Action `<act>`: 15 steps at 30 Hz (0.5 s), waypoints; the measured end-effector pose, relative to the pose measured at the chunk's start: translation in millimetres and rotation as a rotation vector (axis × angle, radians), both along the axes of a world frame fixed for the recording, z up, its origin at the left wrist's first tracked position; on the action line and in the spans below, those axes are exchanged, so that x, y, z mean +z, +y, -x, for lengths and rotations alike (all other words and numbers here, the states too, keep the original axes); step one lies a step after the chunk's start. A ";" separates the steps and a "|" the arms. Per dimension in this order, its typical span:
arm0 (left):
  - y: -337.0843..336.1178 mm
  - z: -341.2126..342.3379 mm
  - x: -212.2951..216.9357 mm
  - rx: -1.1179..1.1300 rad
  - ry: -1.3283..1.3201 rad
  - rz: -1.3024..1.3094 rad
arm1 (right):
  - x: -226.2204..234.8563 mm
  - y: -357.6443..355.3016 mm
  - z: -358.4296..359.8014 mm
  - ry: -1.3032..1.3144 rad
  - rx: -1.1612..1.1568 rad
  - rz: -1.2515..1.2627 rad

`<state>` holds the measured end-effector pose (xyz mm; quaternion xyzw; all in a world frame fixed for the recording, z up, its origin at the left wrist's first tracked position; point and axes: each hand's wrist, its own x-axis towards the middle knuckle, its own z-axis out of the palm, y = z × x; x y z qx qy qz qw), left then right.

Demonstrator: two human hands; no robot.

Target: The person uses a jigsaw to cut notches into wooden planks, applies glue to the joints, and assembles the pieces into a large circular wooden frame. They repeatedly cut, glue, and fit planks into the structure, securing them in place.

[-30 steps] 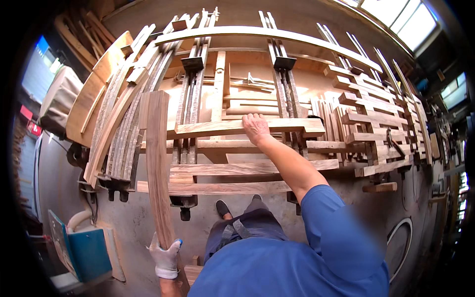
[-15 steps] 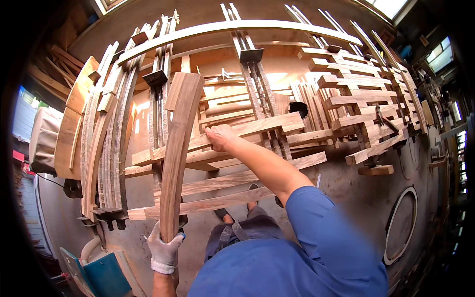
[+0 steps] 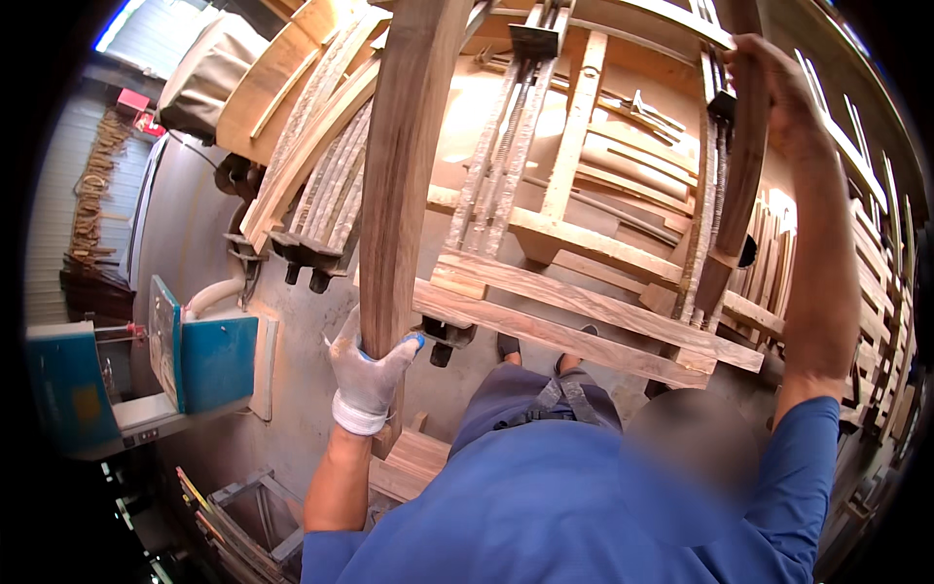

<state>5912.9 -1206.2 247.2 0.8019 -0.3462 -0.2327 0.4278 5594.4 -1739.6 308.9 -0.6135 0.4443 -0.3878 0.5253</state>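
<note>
A grey concrete floor [image 3: 195, 243] ran under the workshop, and above it stretched a rack of metal clamp bars [image 3: 496, 165], streaked with a pale crust. A pale ribbed wall [image 3: 49, 195] closed the far left, with a blue-green machine [image 3: 216, 360] in front on the floor. A long dark board [image 3: 413, 146] ran up before the rack, left of the middle; the gloved left hand [image 3: 370, 380] was wrapped around its lower part, thumb along the right edge. At the right slanted a second dark board [image 3: 747, 146], the bare right hand [image 3: 778, 92] closed about its upper part. Two brown planks [image 3: 584, 307] lay nearly parallel across the rack's near side. Marks [image 3: 139, 438] on the machine's base were too small to read.
</note>
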 end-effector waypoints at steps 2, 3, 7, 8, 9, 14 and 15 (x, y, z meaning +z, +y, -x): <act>5.4 -9.8 -1.2 0.030 0.010 0.001 | 8.9 -7.4 20.5 -0.155 0.091 -0.137; 10.2 -14.0 -0.6 0.053 0.012 -0.002 | 7.4 -8.9 23.3 -0.234 0.144 -0.211; 16.1 -23.9 -1.5 0.103 0.090 -0.019 | -43.9 18.5 39.4 -0.371 0.096 -0.370; 15.7 -26.0 -4.2 0.103 0.112 -0.028 | -76.6 32.1 41.7 -0.392 0.029 -0.398; 14.7 -27.8 -5.8 0.101 0.135 -0.038 | -108.0 47.7 42.1 -0.419 -0.046 -0.434; 9.9 -34.2 -9.8 0.077 0.134 -0.005 | -174.5 146.3 -5.0 -0.546 -0.440 -0.680; 9.5 -35.5 -9.7 0.072 0.127 -0.007 | -178.7 163.0 -13.9 -0.546 -0.503 -0.727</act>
